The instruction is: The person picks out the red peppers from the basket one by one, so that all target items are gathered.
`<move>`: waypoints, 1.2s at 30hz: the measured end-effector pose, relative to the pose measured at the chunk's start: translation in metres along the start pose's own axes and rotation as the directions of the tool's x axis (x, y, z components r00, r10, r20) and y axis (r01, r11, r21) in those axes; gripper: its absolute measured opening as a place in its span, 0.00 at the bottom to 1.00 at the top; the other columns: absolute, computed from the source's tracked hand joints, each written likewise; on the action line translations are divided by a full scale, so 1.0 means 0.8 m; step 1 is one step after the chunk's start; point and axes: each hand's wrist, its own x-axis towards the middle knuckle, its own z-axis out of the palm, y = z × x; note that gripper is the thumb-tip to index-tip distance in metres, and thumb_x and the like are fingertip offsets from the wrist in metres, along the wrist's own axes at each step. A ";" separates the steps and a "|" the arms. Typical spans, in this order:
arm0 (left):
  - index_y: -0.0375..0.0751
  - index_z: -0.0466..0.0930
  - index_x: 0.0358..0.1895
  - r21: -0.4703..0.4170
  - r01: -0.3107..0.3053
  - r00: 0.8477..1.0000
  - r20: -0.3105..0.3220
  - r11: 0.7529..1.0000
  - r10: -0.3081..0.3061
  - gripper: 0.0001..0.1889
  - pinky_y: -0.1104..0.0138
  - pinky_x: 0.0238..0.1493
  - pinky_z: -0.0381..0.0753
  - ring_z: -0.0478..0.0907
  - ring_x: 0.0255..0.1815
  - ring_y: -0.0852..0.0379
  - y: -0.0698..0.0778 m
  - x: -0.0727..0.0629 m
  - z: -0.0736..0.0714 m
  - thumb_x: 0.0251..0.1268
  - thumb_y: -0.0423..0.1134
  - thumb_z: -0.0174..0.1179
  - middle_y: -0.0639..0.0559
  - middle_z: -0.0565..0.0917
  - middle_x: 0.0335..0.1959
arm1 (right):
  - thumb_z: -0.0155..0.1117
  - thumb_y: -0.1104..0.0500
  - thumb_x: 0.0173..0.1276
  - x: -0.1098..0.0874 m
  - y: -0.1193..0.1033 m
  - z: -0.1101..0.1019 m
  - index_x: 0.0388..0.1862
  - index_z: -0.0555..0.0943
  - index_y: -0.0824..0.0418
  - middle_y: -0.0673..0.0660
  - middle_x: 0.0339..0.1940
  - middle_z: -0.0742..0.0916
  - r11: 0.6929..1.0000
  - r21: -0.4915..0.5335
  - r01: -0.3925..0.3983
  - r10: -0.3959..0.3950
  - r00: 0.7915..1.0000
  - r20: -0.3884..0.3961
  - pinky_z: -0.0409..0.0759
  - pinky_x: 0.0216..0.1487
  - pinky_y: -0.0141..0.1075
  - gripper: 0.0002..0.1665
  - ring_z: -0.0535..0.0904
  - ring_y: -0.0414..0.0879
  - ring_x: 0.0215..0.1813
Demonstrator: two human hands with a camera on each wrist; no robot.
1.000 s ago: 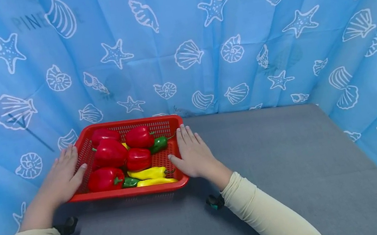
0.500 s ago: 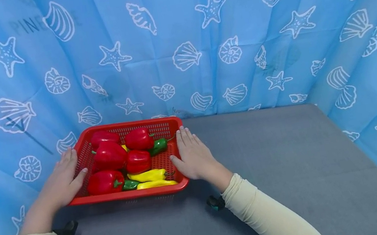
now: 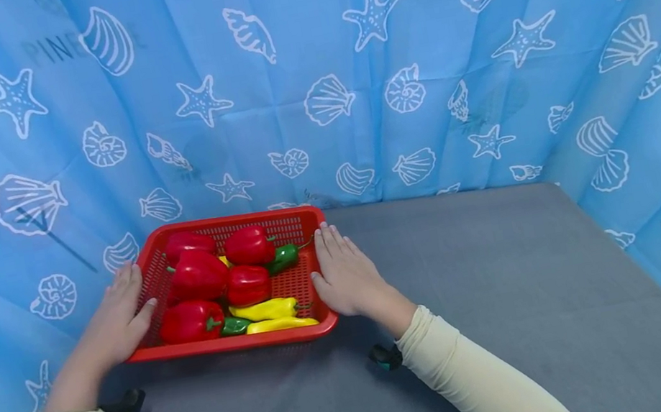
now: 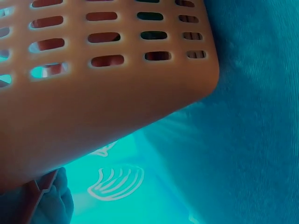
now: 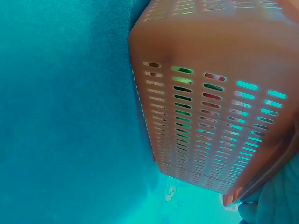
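A red plastic basket [image 3: 248,339] with slotted walls stands on the grey table, at left in the head view. It holds several red bell peppers [image 3: 200,274], yellow peppers [image 3: 281,324] and green peppers [image 3: 282,259]. Along its left side lies my left hand [image 3: 116,320], fingers straight and pressed to the rim. My right hand [image 3: 348,272] presses the right side the same way, its thumb nearest the inside. In the left wrist view the basket wall [image 4: 154,79] fills the upper part. The right wrist view shows its slotted side [image 5: 215,42] close up.
The grey table [image 3: 475,284] extends to the right of the basket. A blue curtain [image 3: 339,22] with white shells and starfish hangs behind the table and on both sides. Small dark wrist devices [image 3: 124,407] sit below the wrists.
The head view has shifted slightly. The basket and both hands sit marginally further right against the curtain. Both hands keep the same hold, and the peppers lie as before.
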 end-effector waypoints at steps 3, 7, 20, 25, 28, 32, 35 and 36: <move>0.24 0.37 0.84 -0.015 -0.011 1.000 -0.008 1.000 0.011 0.46 0.29 0.82 0.39 0.35 0.86 0.23 0.004 0.001 0.002 0.78 0.41 0.58 0.22 0.41 0.85 | 0.54 0.46 0.82 -0.002 0.003 -0.002 0.88 0.48 0.65 0.61 0.91 0.52 1.000 0.008 -0.003 0.003 1.000 -0.002 0.48 0.90 0.52 0.48 0.43 0.56 0.91; 0.25 0.38 0.84 -0.014 -0.010 1.000 -0.015 1.000 0.010 0.47 0.28 0.81 0.43 0.37 0.86 0.23 0.010 0.001 0.006 0.77 0.41 0.59 0.23 0.42 0.85 | 0.54 0.47 0.81 -0.006 0.010 -0.003 0.88 0.47 0.64 0.61 0.91 0.51 1.000 0.005 -0.003 0.003 1.000 -0.005 0.50 0.89 0.52 0.48 0.44 0.56 0.91; 0.26 0.36 0.84 0.021 0.022 1.000 0.003 1.000 -0.022 0.52 0.26 0.79 0.46 0.37 0.86 0.23 0.052 0.000 0.025 0.72 0.42 0.64 0.25 0.40 0.86 | 0.55 0.47 0.80 -0.032 0.041 -0.014 0.88 0.49 0.66 0.62 0.90 0.53 1.000 0.010 0.004 -0.003 1.000 -0.015 0.51 0.89 0.55 0.48 0.45 0.59 0.91; 0.25 0.39 0.84 0.035 0.014 1.000 -0.022 0.999 -0.014 0.52 0.26 0.77 0.53 0.43 0.85 0.22 0.075 -0.001 0.034 0.69 0.40 0.66 0.25 0.44 0.86 | 0.55 0.48 0.80 -0.046 0.057 -0.018 0.87 0.50 0.67 0.63 0.90 0.54 1.000 0.010 0.002 -0.002 1.000 -0.014 0.51 0.89 0.55 0.48 0.45 0.59 0.91; 0.26 0.39 0.84 0.025 0.006 1.000 -0.025 1.000 -0.005 0.52 0.26 0.76 0.54 0.44 0.85 0.22 0.084 0.001 0.039 0.70 0.41 0.66 0.26 0.44 0.86 | 0.56 0.48 0.80 -0.054 0.065 -0.022 0.87 0.50 0.67 0.64 0.90 0.54 1.000 0.013 0.000 0.001 1.000 -0.024 0.52 0.88 0.56 0.48 0.46 0.60 0.91; 0.27 0.39 0.85 0.003 -0.004 1.000 -0.022 1.000 0.005 0.51 0.26 0.77 0.54 0.42 0.86 0.23 0.096 0.002 0.044 0.72 0.42 0.65 0.27 0.43 0.87 | 0.58 0.48 0.78 -0.063 0.075 -0.026 0.87 0.51 0.67 0.64 0.90 0.55 1.000 0.014 -0.009 0.010 0.999 -0.041 0.53 0.87 0.58 0.49 0.48 0.61 0.90; 0.27 0.40 0.85 -0.014 -0.009 1.000 -0.025 1.000 0.009 0.50 0.27 0.78 0.53 0.42 0.86 0.23 0.106 0.004 0.047 0.73 0.42 0.64 0.28 0.42 0.87 | 0.60 0.48 0.78 -0.069 0.083 -0.029 0.87 0.51 0.66 0.63 0.90 0.54 1.000 0.012 -0.024 0.025 0.999 -0.044 0.53 0.87 0.58 0.50 0.48 0.61 0.90; 0.27 0.40 0.85 -0.017 -0.009 1.000 -0.028 1.000 0.008 0.50 0.27 0.78 0.53 0.42 0.86 0.24 0.109 0.005 0.048 0.73 0.42 0.63 0.28 0.42 0.87 | 0.60 0.48 0.78 -0.071 0.085 -0.030 0.87 0.50 0.66 0.63 0.90 0.54 1.000 0.010 -0.026 0.027 0.999 -0.046 0.54 0.87 0.59 0.50 0.48 0.61 0.90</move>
